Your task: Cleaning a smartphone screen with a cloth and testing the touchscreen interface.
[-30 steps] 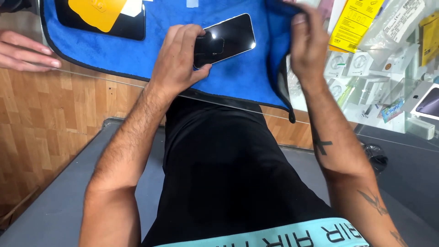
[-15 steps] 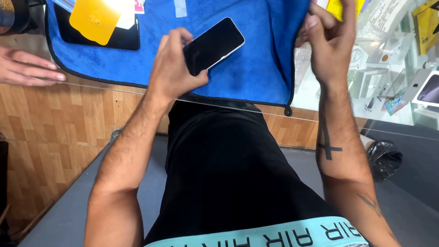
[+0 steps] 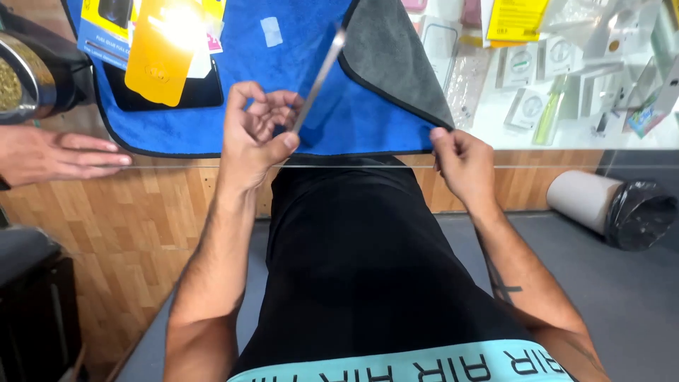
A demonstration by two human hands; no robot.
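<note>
My left hand point(image 3: 253, 131) grips the lower end of a black smartphone point(image 3: 320, 76), which stands on edge over a blue cloth point(image 3: 368, 120) spread on a glass counter. My right hand point(image 3: 458, 161) pinches the near right corner of that cloth, where it is folded back to show a grey underside point(image 3: 392, 56). A yellow film sheet point(image 3: 164, 48) lies on a dark phone point(image 3: 201, 92) at the cloth's far left.
Another person's hand point(image 3: 60, 154) rests on the counter edge at left, beside a dark round container point(image 3: 32, 74). Packaged accessories point(image 3: 559, 64) fill the glass case at right. A bin with a black bag point(image 3: 622, 209) lies on the grey floor.
The phone has been turned from lying flat to standing on edge in my left hand. My right hand has come down from the cloth's upper right to its near corner, folding the cloth over.
</note>
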